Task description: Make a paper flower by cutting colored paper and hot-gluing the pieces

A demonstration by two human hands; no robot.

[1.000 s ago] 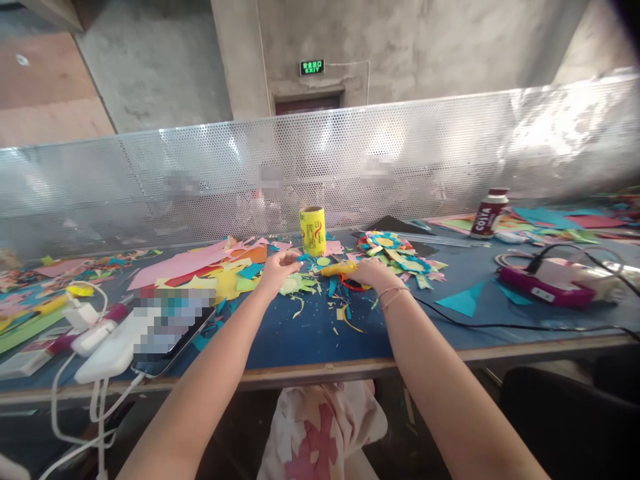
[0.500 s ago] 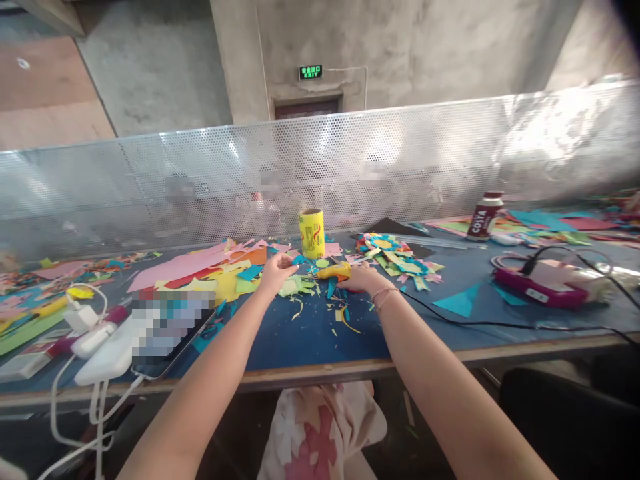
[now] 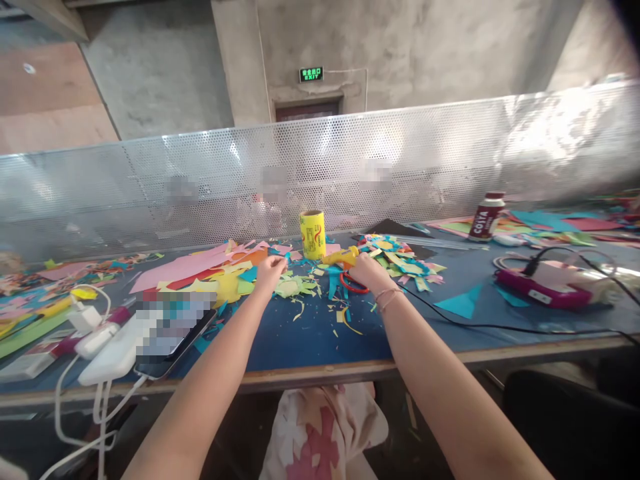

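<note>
My right hand (image 3: 367, 272) is closed around a yellow glue gun (image 3: 341, 257), lifted a little off the blue table (image 3: 310, 337) with its nozzle pointing left. Red-handled scissors (image 3: 351, 285) lie just below that hand. My left hand (image 3: 270, 270) is pinched on a small paper scrap I cannot name, above a pile of green and yellow cuttings (image 3: 295, 287). A yellow roll (image 3: 313, 234) stands upright just behind both hands. A layered coloured paper rosette (image 3: 395, 257) lies to the right of the glue gun.
Pink, orange and yellow paper sheets (image 3: 190, 267) spread at left. A phone (image 3: 173, 333), white chargers and cables (image 3: 95, 333) sit at the near left edge. A bottle (image 3: 483, 217), a pink device (image 3: 545, 287) with black cord and a teal triangle (image 3: 463, 300) lie right. A perforated metal screen (image 3: 320, 173) backs the table.
My right hand has raised the glue gun off the table and moved it back toward the yellow roll, uncovering the red scissors. My left hand drew slightly left and closed tighter.
</note>
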